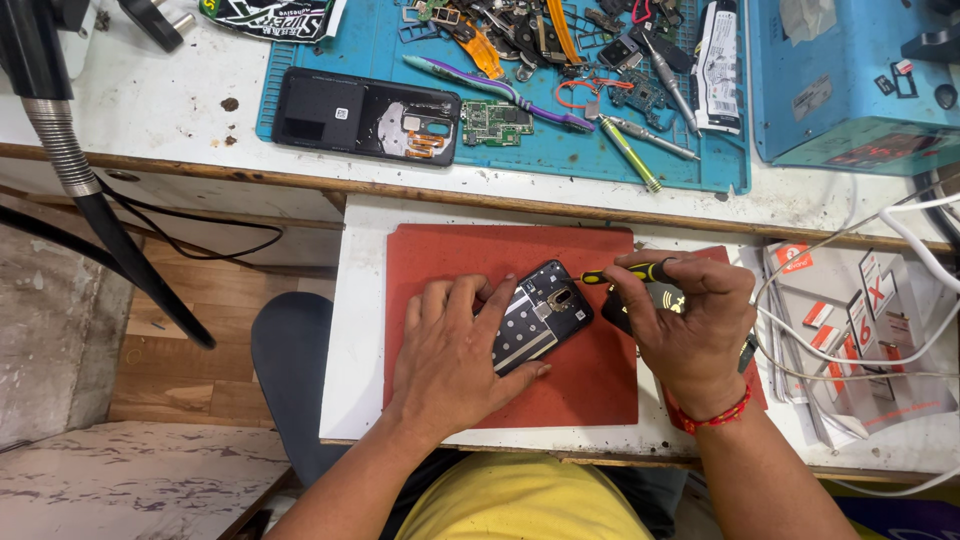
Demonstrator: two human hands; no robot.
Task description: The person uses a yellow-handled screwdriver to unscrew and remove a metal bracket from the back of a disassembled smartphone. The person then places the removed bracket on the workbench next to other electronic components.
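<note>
The white desk (pixel 360 330) carries a rust-red rectangular work mat (pixel 450 255), and on the mat lies an opened black smartphone with its back cover off (pixel 540 315), a perforated metal shield plate showing. Its long axis runs on a slant, from near the person at the lower left up and away to the upper right. The left hand (pixel 450 350) lies flat over the phone's lower left end, fingers spread and pressing it to the mat, grasping nothing. The right hand (pixel 690 315) sits just to the right of the phone's upper end, clenched around a small yellow-and-black precision screwdriver (pixel 625 273) whose tip points left and touches, or very nearly touches, the upper corner beside the camera housing; so the phone lies leftward of that hand, and the left hand is the closer of the two to its body.

Farther back, a blue silicone mat (pixel 700 165) holds another opened black phone (pixel 365 115), a green circuit board (pixel 495 122) and loose parts. At the right, white cards with red panels and red crosses (pixel 870 300) lie under white cables (pixel 900 355)
</note>
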